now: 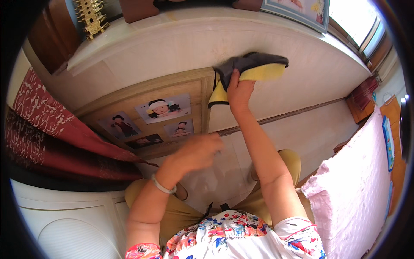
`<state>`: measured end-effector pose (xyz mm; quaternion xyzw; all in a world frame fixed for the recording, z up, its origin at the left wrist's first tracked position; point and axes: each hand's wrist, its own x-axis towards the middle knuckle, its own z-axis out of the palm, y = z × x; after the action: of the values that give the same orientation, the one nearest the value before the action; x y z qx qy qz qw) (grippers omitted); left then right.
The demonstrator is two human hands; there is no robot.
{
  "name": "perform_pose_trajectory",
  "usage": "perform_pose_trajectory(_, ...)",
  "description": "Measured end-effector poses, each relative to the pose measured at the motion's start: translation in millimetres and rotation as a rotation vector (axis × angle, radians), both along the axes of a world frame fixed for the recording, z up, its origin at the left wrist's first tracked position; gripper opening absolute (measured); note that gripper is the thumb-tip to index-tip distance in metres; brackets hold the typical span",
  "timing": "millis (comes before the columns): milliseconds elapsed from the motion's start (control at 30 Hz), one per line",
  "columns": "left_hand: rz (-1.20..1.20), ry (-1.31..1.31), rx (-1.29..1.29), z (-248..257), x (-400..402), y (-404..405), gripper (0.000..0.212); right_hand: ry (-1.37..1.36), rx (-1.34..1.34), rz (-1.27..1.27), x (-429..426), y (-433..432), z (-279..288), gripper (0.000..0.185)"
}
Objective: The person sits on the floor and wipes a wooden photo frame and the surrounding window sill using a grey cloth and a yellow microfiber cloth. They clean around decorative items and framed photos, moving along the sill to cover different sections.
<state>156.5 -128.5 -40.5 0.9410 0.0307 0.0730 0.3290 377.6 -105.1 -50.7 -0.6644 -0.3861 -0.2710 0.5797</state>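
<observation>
My right hand [240, 89] grips a grey and yellow cleaning cloth [258, 66], which lies against the pale tiled wall [300, 74] below the window ledge. The thumb shows on the cloth's grey side, and part of the cloth hangs down on the left, next to the frame's corner. My left hand [204, 149] is blurred and hovers over the lower right corner of a wooden picture frame [207, 97] with several photos; whether its fingers are closed cannot be told. No object shows in it. A pale bracelet [163, 185] circles the left wrist.
A golden pagoda figure [92, 19] and a blue-grey photo frame [323, 24] stand on the stone ledge [194, 20]. Red patterned curtains [55, 119] hang at the left above a white panel [74, 223]. A bed with a pink quilt [352, 191] stands at the right.
</observation>
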Motion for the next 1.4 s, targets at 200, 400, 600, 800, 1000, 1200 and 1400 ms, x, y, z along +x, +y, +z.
perform_pose_trajectory(200, -0.273, 0.085, -0.174, 1.2, 12.2, -54.3, 0.031, 0.187, -0.191, 0.03, 7.5, -12.8, -88.5, 0.038)
perform_pose_trajectory(400, -0.226, 0.182, -0.196, -13.9, 28.4, -53.3, 0.027, 0.343, -0.038, -0.025, 6.9, -7.9, -134.8, 0.038)
perform_pose_trajectory(600, -0.202, 0.258, -0.227, -23.1, 43.7, -54.4, 0.024, 0.476, -0.082, -0.009, 6.1, -12.3, -174.9, 0.038)
perform_pose_trajectory(800, -0.154, 0.288, -0.129, -35.8, 51.5, -57.0, 0.019, 0.698, -0.194, -0.162, 14.7, -14.6, -260.1, 0.045)
perform_pose_trajectory(1000, -0.151, 0.272, -0.021, -39.6, 67.9, -57.7, 0.017, 1.337, 0.407, 0.191, 84.7, -45.0, -368.9, 0.037)
perform_pose_trajectory(1200, -0.087, 0.306, 0.086, -43.1, 60.6, -52.6, 0.016, 1.688, 0.496, 0.293, 77.7, -41.8, -326.4, 0.032)
perform_pose_trajectory(1400, -0.084, 0.203, 0.117, -46.5, 53.5, -58.1, 0.014, 1.569, 0.428, 0.259, 76.1, -42.5, -270.1, 0.039)
